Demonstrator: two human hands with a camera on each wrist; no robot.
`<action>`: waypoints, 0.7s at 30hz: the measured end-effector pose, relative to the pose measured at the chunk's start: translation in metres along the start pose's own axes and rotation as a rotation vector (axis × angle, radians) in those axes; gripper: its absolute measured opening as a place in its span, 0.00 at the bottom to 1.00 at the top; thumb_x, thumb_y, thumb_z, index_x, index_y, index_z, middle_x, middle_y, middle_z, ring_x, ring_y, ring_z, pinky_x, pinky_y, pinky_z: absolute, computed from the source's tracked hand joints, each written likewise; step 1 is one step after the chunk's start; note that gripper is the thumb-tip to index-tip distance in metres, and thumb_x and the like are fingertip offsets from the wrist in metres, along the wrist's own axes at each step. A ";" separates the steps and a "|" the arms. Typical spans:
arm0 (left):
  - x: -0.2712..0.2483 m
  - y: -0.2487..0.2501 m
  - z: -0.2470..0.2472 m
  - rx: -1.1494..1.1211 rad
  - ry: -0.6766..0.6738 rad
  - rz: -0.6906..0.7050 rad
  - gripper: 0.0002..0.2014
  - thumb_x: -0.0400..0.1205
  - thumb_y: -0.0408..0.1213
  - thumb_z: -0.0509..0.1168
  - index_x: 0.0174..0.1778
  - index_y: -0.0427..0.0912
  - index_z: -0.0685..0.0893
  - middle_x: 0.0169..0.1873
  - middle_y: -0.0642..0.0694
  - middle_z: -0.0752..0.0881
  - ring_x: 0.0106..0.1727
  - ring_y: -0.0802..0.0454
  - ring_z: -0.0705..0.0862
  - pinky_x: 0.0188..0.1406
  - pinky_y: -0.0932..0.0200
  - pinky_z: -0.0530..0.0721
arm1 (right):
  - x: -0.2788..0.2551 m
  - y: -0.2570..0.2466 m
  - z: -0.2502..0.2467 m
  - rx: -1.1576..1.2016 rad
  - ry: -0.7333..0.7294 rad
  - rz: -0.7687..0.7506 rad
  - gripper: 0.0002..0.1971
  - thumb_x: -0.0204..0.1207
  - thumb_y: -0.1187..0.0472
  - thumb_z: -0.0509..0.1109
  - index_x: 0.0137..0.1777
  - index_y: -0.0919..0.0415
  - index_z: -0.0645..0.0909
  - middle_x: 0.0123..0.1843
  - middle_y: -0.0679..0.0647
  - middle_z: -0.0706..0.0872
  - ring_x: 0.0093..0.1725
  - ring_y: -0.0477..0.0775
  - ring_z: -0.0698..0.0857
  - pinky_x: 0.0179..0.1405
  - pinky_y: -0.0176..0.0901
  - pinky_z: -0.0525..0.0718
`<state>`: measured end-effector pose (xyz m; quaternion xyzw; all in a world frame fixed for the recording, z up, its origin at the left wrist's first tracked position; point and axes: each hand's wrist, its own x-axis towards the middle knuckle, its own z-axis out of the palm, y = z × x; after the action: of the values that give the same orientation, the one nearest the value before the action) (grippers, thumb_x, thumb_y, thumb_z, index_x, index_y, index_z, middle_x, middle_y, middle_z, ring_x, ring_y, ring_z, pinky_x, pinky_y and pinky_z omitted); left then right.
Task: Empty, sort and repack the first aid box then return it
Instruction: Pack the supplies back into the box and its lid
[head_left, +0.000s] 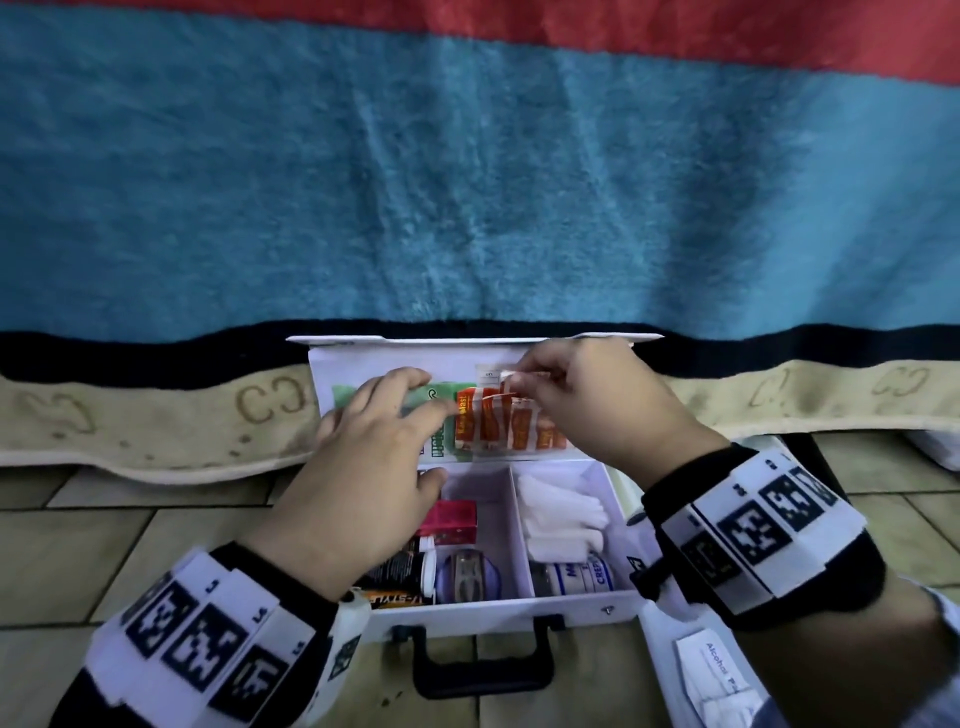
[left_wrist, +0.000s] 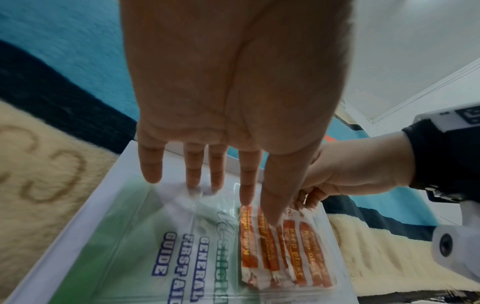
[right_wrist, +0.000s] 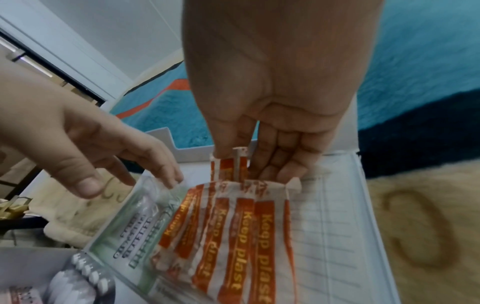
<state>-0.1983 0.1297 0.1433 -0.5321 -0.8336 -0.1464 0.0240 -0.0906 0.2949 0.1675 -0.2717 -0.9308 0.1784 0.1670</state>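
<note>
The white first aid box (head_left: 519, 608) lies open on the floor, its lid (head_left: 358, 364) standing upright against a blanket. A clear pocket in the lid holds a green first aid guide (head_left: 440, 441) (left_wrist: 197, 257) and a bundle of orange-and-white plasters (head_left: 498, 423) (left_wrist: 283, 251) (right_wrist: 246, 236). My right hand (head_left: 514, 387) (right_wrist: 233, 158) pinches the top end of the plasters between thumb and fingers. My left hand (head_left: 415, 441) (left_wrist: 259, 209) lies with straight fingers on the pocket over the guide, the thumb touching the plasters.
The box's compartments hold a red carton (head_left: 449, 519), white gauze rolls (head_left: 561, 514), a crepe bandage (head_left: 582, 574), a dark bottle (head_left: 400, 571) and a round purple item (head_left: 467, 571). A black handle (head_left: 483, 654) faces me. Alcohol pad packets (head_left: 717, 680) lie at the lower right on the tiles.
</note>
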 end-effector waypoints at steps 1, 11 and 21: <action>0.000 0.001 0.000 -0.002 0.005 -0.003 0.27 0.80 0.49 0.64 0.75 0.62 0.64 0.76 0.59 0.55 0.78 0.57 0.55 0.77 0.50 0.59 | 0.001 -0.001 0.000 -0.035 -0.007 0.011 0.09 0.77 0.47 0.66 0.47 0.47 0.85 0.38 0.49 0.88 0.40 0.54 0.86 0.43 0.49 0.86; 0.016 0.012 0.001 -0.011 -0.084 0.118 0.36 0.80 0.54 0.62 0.81 0.57 0.51 0.76 0.63 0.57 0.77 0.61 0.53 0.73 0.55 0.51 | -0.007 -0.009 0.003 -0.243 -0.097 0.028 0.18 0.83 0.50 0.54 0.31 0.53 0.68 0.37 0.52 0.83 0.49 0.60 0.83 0.50 0.47 0.67; 0.017 0.012 0.002 0.008 -0.114 0.058 0.37 0.80 0.55 0.62 0.81 0.55 0.50 0.76 0.59 0.60 0.78 0.58 0.55 0.75 0.52 0.52 | -0.007 -0.012 0.000 -0.190 -0.136 0.045 0.15 0.83 0.48 0.57 0.36 0.50 0.74 0.40 0.51 0.85 0.50 0.56 0.82 0.53 0.47 0.70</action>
<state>-0.1948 0.1492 0.1476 -0.5634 -0.8184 -0.1119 -0.0174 -0.0900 0.2815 0.1709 -0.2943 -0.9464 0.1112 0.0731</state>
